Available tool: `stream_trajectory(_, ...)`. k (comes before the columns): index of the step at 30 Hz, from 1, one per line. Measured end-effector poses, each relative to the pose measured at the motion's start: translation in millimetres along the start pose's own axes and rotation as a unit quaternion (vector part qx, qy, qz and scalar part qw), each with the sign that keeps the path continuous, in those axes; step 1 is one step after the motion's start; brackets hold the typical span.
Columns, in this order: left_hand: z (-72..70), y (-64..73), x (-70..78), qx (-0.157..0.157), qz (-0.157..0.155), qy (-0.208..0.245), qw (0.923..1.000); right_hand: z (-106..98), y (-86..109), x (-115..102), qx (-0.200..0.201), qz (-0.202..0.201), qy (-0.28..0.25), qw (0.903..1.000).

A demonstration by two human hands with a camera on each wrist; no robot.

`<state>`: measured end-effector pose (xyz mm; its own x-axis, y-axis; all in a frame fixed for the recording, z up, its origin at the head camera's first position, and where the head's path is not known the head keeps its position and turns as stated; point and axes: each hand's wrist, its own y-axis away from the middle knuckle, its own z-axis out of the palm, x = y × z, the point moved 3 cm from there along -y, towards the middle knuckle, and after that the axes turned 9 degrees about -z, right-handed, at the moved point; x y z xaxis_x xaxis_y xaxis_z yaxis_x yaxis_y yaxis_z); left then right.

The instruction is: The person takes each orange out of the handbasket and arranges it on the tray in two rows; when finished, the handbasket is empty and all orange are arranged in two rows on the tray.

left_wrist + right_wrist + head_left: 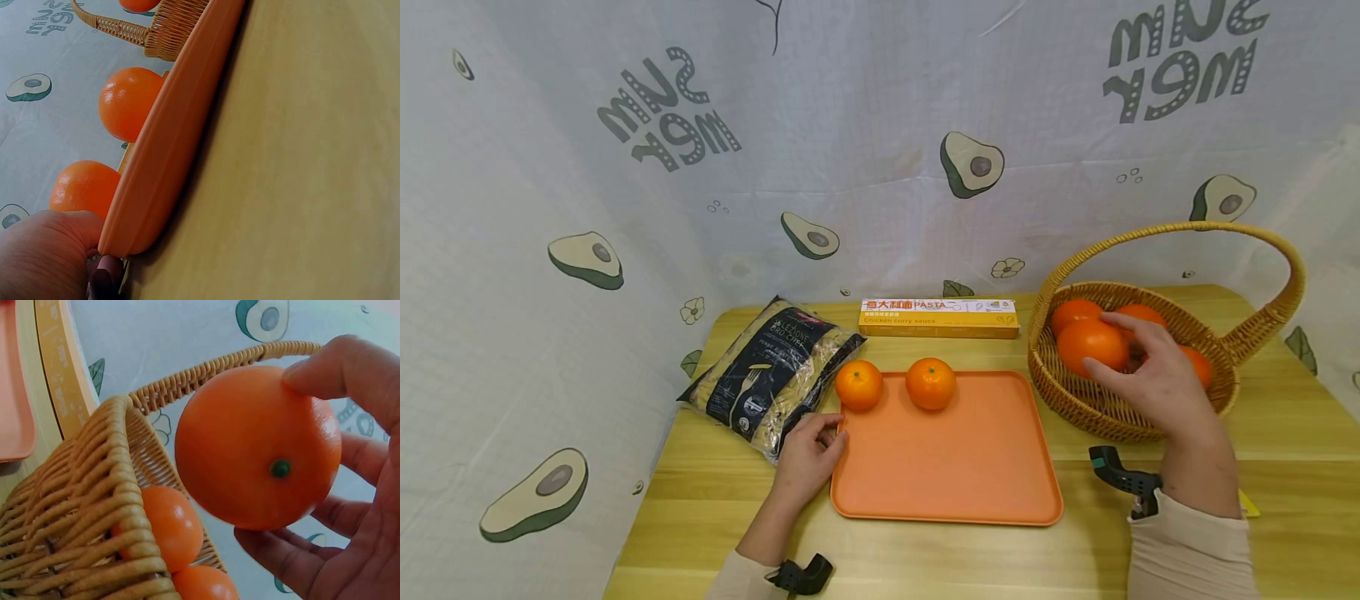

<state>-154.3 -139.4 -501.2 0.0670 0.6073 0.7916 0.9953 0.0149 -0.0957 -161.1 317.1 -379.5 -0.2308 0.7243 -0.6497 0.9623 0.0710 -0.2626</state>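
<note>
Right hand (1161,383) grasping an orange (1092,346) over the wicker basket (1067,410)
Left hand (808,457) pinches the tray's (947,467) left edge on the counter (925,562); two more oranges (931,383) sit along its far side.

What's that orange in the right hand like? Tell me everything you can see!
The orange is round, a bit squat, and bright orange. Its skin looks smooth and shiny, with no cuts showing; whether it's real or plastic, I can't tell. A small dark green nub marks its stem spot. The right hand grips it between thumb and fingers, over the woven basket, by the other oranges. I can't tell whether it touches them.
</note>
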Motion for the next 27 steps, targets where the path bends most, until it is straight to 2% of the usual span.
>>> stream_trajectory(11, 0.3, -0.1, 0.2, 0.002, 0.003, 0.003, 1.0, 4, -0.4, -9, 0.026, -0.003, -0.069, 0.9973)
stream_trajectory(20, -0.1, 0.3, 1.2, -0.001, -0.006, 0.003, 1.0, 13, -3.3, -24, 0.058, -0.052, -0.089, 0.993)
stream_trajectory(27, -0.1, 0.4, 1.1, -0.001, -0.006, 0.006, 1.0, 21, -5.8, -35, 0.049, -0.057, -0.086, 0.9935)
